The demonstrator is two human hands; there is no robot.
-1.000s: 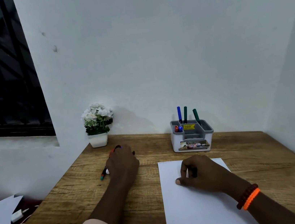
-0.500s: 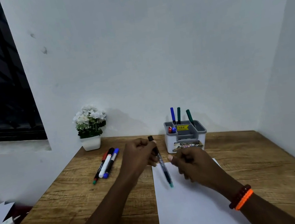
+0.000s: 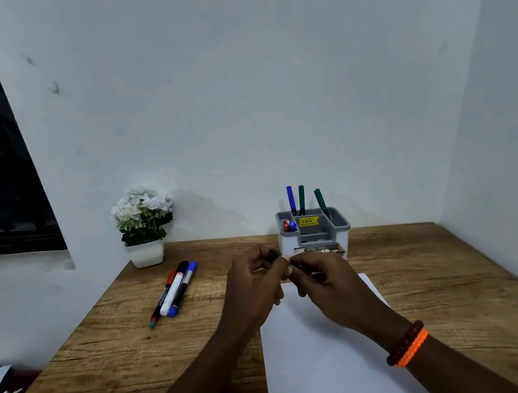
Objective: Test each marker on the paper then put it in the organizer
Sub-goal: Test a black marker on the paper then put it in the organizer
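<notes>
organizer (image 3: pixel 315 238) just behind hands | loose markers (image 3: pixel 174 290) left | paper (image 3: pixel 325 370) flat

You see a matt, grainy wooden table (image 3: pixel 113 350), smooth white paper (image 3: pixel 325 370), and a glossy plastic organizer (image 3: pixel 341 223).

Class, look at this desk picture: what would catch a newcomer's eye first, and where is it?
First, the two hands meeting mid-desk over the white paper sheet, gripping a dark marker. Next, the bright orange bracelet on the right wrist. Behind the hands stands the grey-and-white plastic organizer with markers sticking up.
</notes>
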